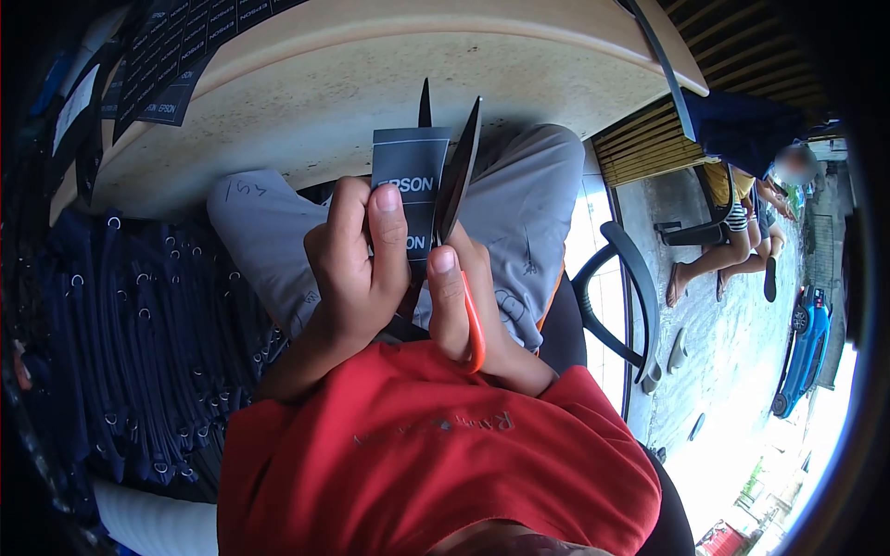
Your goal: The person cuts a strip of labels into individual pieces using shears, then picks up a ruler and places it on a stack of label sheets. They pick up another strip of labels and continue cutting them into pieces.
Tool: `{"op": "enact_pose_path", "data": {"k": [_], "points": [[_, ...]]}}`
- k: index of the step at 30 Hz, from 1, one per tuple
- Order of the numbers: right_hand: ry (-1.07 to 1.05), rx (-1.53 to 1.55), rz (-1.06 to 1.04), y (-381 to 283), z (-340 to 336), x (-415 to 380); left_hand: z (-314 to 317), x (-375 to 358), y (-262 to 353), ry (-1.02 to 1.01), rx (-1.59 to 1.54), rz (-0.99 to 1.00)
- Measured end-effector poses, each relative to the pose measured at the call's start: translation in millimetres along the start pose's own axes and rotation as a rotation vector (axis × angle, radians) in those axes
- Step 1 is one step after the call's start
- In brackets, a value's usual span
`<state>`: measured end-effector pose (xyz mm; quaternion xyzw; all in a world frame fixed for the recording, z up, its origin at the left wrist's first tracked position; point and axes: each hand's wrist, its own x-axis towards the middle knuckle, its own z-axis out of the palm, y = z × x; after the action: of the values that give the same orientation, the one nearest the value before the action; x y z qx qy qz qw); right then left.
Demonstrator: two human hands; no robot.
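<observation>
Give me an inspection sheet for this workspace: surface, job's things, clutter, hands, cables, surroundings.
Surface: pale wooden table with a curved edge, in front of the person's lap.
Job's things: dark label strip printed EPSON; orange-handled scissors, blades open around the strip's right edge.
Clutter: sheet of uncut labels on the table's left; pile of dark straps with metal rings beside the left knee.
Hands: left hand pinches the strip; right hand holds the scissors.
Cables: nothing seen.
Surroundings: black chair arm; another person seated beyond on the concrete floor; blue car outside.
</observation>
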<state>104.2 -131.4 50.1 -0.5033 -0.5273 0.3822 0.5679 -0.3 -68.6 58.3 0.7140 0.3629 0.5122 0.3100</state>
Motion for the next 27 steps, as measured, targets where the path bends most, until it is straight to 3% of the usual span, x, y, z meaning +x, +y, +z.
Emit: {"op": "enact_pose_path", "data": {"k": [6,13,15,27], "points": [[0.045,0.058,-0.071,4,0,3,2,-3,1,-0.024,-0.019,0.013],[0.039,0.040,-0.008,0,-3,1,4,-5,3,-0.039,-0.033,-0.002],[0.081,0.072,-0.082,7,0,2,5,-5,3,-0.035,-0.032,-0.003],[0.081,0.031,-0.024,4,-3,1,6,-5,4,-0.054,-0.039,0.006]]}}
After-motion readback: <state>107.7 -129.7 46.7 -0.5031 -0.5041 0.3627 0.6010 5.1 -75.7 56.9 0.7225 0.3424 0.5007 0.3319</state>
